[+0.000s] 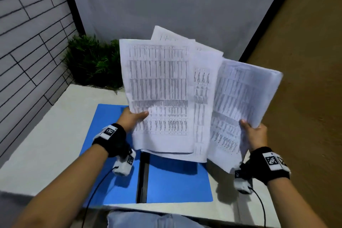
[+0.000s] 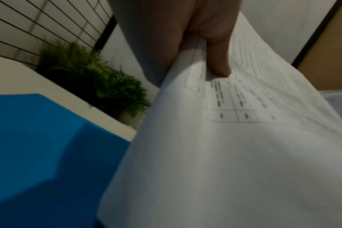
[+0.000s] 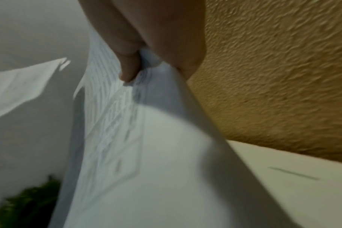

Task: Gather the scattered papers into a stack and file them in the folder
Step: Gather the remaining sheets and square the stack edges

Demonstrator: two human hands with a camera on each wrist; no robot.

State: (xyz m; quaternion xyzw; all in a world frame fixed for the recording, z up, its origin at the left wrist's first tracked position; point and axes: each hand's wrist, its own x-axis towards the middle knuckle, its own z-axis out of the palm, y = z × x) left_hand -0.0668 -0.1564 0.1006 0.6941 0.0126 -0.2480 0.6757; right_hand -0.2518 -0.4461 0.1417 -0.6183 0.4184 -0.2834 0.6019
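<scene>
Several white printed papers [image 1: 162, 94] are held upright and fanned out above the table. My left hand [image 1: 134, 116] pinches the left sheets at their lower left edge, thumb on the printed face [image 2: 219, 66]. My right hand [image 1: 254, 133] pinches a curled bundle of sheets [image 1: 244, 98] at its right edge, thumb in front [image 3: 129, 72]. The blue folder [image 1: 166, 181] lies open flat on the white table [image 1: 46, 144] under the papers, its black spine [image 1: 143, 177] in the middle. The folder's far part is hidden by the sheets.
A green potted plant [image 1: 92, 61] stands at the table's back left corner, by a grey tiled wall [image 1: 27, 24]. A grey backdrop [image 1: 166, 5] hangs behind the table. Brown carpet [image 1: 305, 79] lies to the right of the table's edge.
</scene>
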